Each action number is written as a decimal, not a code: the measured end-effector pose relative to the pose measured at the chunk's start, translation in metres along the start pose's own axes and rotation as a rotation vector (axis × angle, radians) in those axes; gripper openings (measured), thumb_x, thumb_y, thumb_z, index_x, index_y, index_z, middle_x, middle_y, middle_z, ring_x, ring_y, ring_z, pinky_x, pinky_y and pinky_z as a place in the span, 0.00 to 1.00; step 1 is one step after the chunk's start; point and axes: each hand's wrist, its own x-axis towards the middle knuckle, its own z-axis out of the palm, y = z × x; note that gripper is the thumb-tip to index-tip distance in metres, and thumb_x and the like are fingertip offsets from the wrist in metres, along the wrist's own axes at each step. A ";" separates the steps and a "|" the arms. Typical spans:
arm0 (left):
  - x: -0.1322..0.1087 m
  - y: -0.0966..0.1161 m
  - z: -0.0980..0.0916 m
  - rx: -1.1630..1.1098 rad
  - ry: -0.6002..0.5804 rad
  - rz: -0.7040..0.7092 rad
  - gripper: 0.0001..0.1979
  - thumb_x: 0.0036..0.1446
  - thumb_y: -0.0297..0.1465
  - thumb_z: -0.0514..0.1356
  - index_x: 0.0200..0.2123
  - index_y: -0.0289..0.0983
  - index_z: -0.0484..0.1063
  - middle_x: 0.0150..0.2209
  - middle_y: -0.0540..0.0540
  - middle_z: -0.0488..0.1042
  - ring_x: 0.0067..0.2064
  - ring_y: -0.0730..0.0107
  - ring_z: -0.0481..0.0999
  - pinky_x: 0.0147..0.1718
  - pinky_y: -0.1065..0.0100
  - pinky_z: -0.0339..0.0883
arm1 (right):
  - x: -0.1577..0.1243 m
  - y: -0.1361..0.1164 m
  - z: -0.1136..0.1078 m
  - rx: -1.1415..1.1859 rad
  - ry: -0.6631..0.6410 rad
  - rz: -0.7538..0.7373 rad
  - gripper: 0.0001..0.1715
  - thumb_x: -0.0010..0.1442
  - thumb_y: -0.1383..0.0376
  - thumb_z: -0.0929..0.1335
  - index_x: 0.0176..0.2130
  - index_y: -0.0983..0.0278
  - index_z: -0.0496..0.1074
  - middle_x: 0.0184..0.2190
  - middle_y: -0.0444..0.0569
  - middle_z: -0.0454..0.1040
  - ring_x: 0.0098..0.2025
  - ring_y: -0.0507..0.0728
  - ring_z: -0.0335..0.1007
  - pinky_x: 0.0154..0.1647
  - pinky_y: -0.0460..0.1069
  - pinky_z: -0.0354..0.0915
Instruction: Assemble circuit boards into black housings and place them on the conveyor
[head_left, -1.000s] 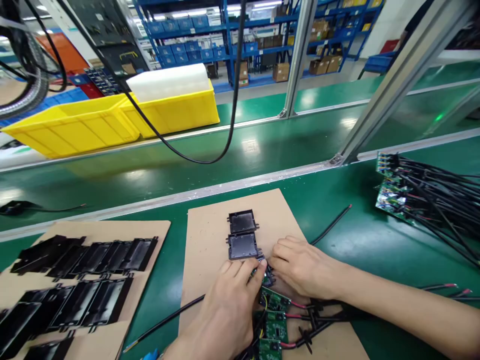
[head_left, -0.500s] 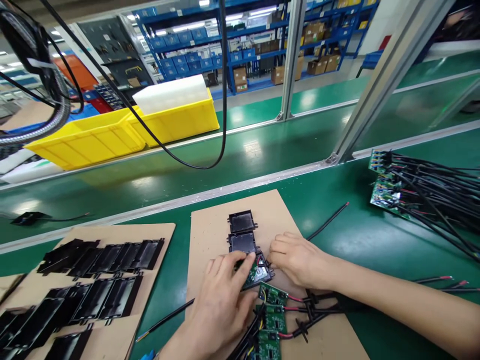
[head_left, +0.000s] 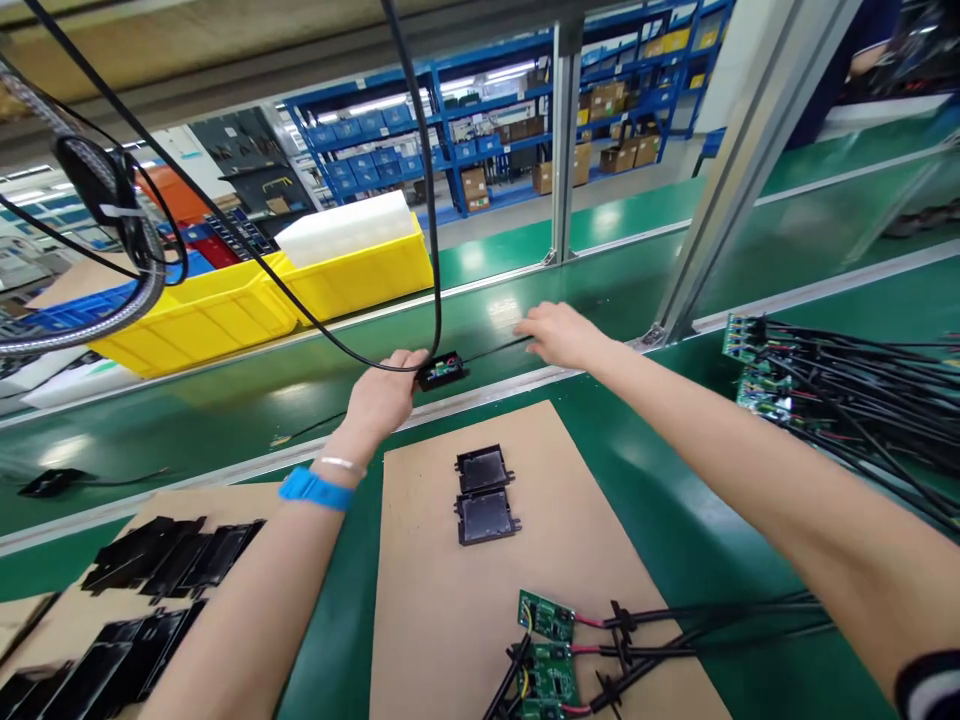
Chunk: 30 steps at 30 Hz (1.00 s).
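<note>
My left hand [head_left: 381, 398], with a blue wristband, grips the left end of a black plastic case [head_left: 444, 372] over the green belt beyond the bench's metal rail. A green circuit board shows inside this case. From its right side a thin black cable [head_left: 495, 349] runs to my right hand [head_left: 561, 334], whose fingers are closed on it. Two black cases [head_left: 486, 516] sit in a column on the cardboard sheet [head_left: 427, 600]. Nearer me lie several wired green circuit boards [head_left: 551, 672].
Rows of black cases [head_left: 105, 655] cover another cardboard sheet at left. A heap of cabled boards [head_left: 765, 390] lies at right. A black cable loop [head_left: 431, 200] hangs before my left hand. Metal posts [head_left: 562, 150] and yellow bins [head_left: 360, 275] stand farther back.
Both hands have moved forward from the cardboard to the belt, taking the case with the board and its cable along. Two cases remain in the column. The view has shifted slightly.
</note>
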 end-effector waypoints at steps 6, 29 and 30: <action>-0.020 -0.004 0.036 -0.069 0.011 -0.007 0.24 0.59 0.28 0.53 0.59 0.31 0.61 0.59 0.28 0.61 0.60 0.39 0.60 0.55 0.41 0.55 | -0.037 -0.010 0.012 0.063 -0.112 0.076 0.16 0.59 0.72 0.67 0.48 0.70 0.73 0.44 0.61 0.72 0.49 0.66 0.65 0.47 0.56 0.60; -0.166 0.134 -0.008 -0.856 -0.298 -0.321 0.10 0.62 0.33 0.53 0.33 0.38 0.71 0.26 0.48 0.73 0.28 0.66 0.72 0.25 0.70 0.62 | -0.141 -0.175 -0.009 0.407 -0.229 0.025 0.14 0.60 0.74 0.63 0.47 0.67 0.67 0.38 0.53 0.72 0.39 0.60 0.68 0.36 0.52 0.65; -0.162 0.132 -0.003 -0.891 -0.291 -0.356 0.08 0.59 0.32 0.54 0.32 0.37 0.71 0.27 0.47 0.74 0.29 0.65 0.73 0.26 0.70 0.62 | -0.134 -0.181 -0.006 0.289 -0.220 -0.023 0.14 0.59 0.75 0.63 0.45 0.68 0.67 0.37 0.56 0.72 0.38 0.61 0.67 0.34 0.52 0.65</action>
